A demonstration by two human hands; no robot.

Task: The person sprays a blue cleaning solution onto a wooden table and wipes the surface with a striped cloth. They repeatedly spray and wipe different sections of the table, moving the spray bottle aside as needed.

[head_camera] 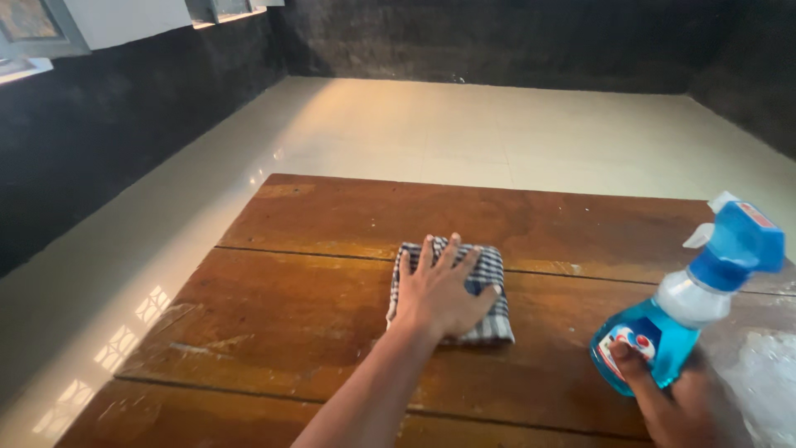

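Dark rough walls and a pale glossy tiled floor [464,124] frame the head view, with a wooden plank worktop [315,224] filling the lower half.

Left hand [439,290] lies flat with its grip spread wide, fingers [427,253] fanned, palm pressing down on a folded blue-and-white checked cloth [489,274] near the middle of the worktop. The cloth shows past the fingertips and to the right of the palm. To wipe well, I judge the palm should keep even pressure so the fold does not bunch, and the strokes should follow the plank grain.

Right hand [672,406] has its grip closed around the base of a blue spray bottle [672,332], which tilts with its nozzle up and away, well apart from the cloth. Just right of this grip a whitish wet or foamy patch [767,373] sits on the wood; that patch seems to need wiping.
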